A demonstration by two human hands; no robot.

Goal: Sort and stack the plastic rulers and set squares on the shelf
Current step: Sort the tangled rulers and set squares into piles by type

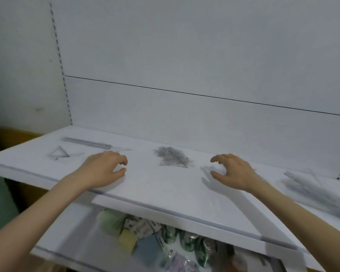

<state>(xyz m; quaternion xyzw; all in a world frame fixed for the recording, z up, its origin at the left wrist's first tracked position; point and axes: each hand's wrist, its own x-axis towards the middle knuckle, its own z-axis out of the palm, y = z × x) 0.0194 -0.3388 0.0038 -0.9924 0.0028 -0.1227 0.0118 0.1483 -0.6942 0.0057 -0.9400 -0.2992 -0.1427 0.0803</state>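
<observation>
While the white shelf [165,185] fills most of the view, backed by a pale panel [185,55] with a slotted upright [59,61] at its left, nothing on it is yet in anyone's grip. Below its near edge a lower bin [155,242] shows cans and packets, blurred.

At the far right lies a loose, fanned heap [312,187] of clear rulers, smeared by blur, so its count cannot be told. In the middle, between the hands and a little farther back, sits a mixed pile [173,159] of clear pieces, tangled and overlapping. At the far left a long ruler [86,143] lies flat along the back, and just nearer than it a set square [59,154] lies flat, with what seems to be a second clear piece overlapping it to the right.

The left hand [104,169] hovers low over the shelf, left of the pile, fingers curled loosely and thumb apart, with nothing in it. The right hand [232,170] hovers to the right of the pile, thumb and fingers spread in a half-open claw, also empty. Both look poised to close in on the middle pile.

The risks, as I judge them: the pieces are thin, clear and flat on a pale surface, so edges are hard to see and hard to lift, and a pinch may slide one away instead. Pulling from a tangled pile could drag neighbours along and scatter them. The heap at the right lies near the front edge, so a careless sweep of the right forearm could knock rulers into the bin below. Clear triangles may also be mistaken for one another when sorted.
</observation>
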